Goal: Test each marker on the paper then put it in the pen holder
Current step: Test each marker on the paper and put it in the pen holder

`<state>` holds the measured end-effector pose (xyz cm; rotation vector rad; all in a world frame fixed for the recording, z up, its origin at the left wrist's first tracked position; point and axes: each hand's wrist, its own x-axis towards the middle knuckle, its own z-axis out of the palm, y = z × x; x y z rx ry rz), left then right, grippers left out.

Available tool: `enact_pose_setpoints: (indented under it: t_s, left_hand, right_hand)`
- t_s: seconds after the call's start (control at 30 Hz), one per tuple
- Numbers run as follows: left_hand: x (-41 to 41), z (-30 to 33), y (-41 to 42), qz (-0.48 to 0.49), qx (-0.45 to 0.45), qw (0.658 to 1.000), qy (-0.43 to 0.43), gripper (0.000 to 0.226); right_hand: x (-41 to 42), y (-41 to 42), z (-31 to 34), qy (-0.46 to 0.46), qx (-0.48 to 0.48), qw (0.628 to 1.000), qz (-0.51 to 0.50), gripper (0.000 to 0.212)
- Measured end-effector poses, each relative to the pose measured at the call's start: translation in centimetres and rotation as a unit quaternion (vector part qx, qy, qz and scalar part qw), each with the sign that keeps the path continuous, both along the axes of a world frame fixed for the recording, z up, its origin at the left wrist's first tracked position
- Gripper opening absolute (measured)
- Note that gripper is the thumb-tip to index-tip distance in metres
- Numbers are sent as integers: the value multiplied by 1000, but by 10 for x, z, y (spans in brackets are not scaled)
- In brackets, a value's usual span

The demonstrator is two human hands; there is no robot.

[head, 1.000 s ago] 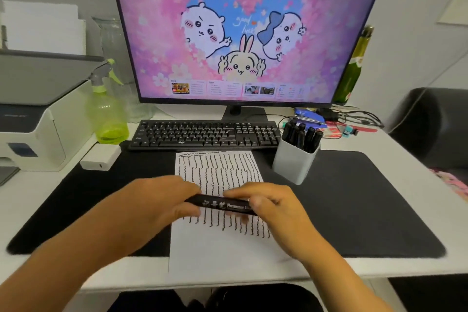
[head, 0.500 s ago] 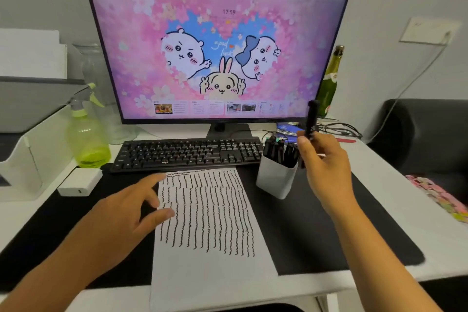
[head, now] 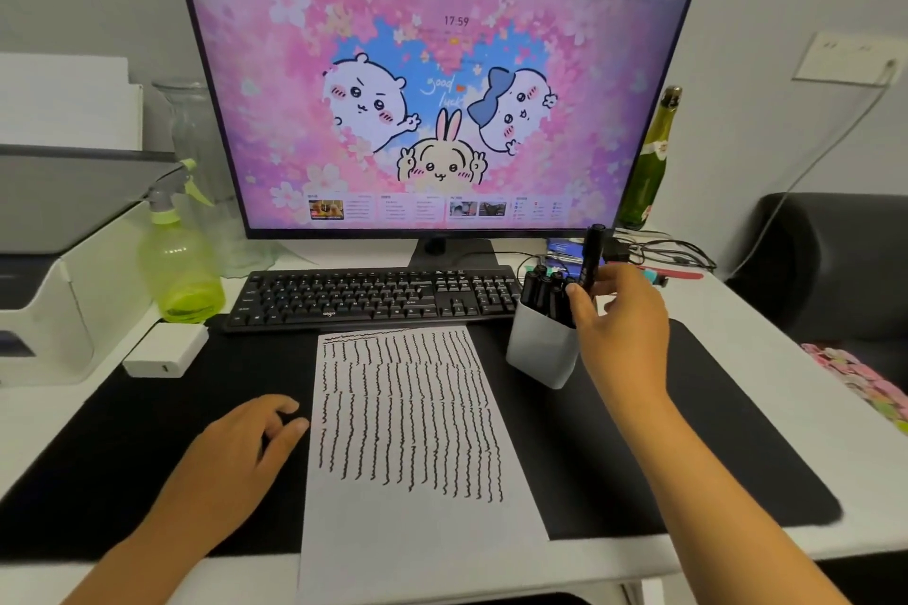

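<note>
My right hand [head: 620, 315] holds a capped black marker [head: 592, 256] upright, directly above the white pen holder [head: 540, 351]. Several black markers [head: 543, 292] stand in that holder, which sits on the black desk mat right of the paper. The white paper [head: 412, 467] lies in front of me, covered with rows of wavy black test lines. My left hand [head: 245, 447] rests on the mat at the paper's left edge, fingers loosely curled, holding nothing.
A black keyboard [head: 373, 297] lies behind the paper, below a large monitor [head: 432, 93]. A green spray bottle [head: 179, 255], a white charger block [head: 164, 354] and a printer [head: 44, 270] are at left. A green glass bottle [head: 648, 167] and cables [head: 673, 255] are at right.
A second ago both hands held the marker over the paper. My right hand carried it up to the pen holder, and my left hand dropped to the mat beside the paper.
</note>
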<state>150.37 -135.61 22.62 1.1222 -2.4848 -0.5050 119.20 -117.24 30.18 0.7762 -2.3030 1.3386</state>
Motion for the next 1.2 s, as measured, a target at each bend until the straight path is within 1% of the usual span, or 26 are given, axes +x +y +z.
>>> enact_pose_setpoints:
  t_s: [0.17, 0.3, 0.37, 0.53, 0.6, 0.67, 0.87, 1.07, 1.2]
  left_hand:
    - [1, -2, -2, -4, 1, 1000, 10, 17]
    - [2, -1, -1, -7, -1, 1000, 20, 20]
    - [2, -1, -1, -8, -2, 1000, 25, 21]
    - [2, -1, -1, -12, -6, 999, 32, 21]
    - [2, -2, -2, -14, -6, 999, 34, 22]
    - [3, -4, -3, -13, -9, 999, 35, 22]
    - [4, -9, -6, -11, -20, 999, 36, 20]
    - [3, -10, -7, -14, -22, 999, 41, 18]
    - [2, -9, -4, -20, -15, 999, 40, 19]
  right_hand:
    - [4, -4, -10, -5, 8, 999, -42, 27]
    - [9, -6, -18, -26, -51, 998, -27, 21]
    - [11, -8, -21, -28, -50, 998, -33, 21]
    - [15, -10, -31, -22, -5, 997, -72, 26]
    - [16, -9, -35, -29, -3, 997, -77, 27]
    - [17, -8, -38, -44, -8, 996, -76, 29]
    - [18, -8, -36, -74, -32, 994, -80, 43]
    - [17, -8, -41, -96, -51, 993, -42, 49]
    - [24, -4, -49, -103, -96, 989, -38, 48]
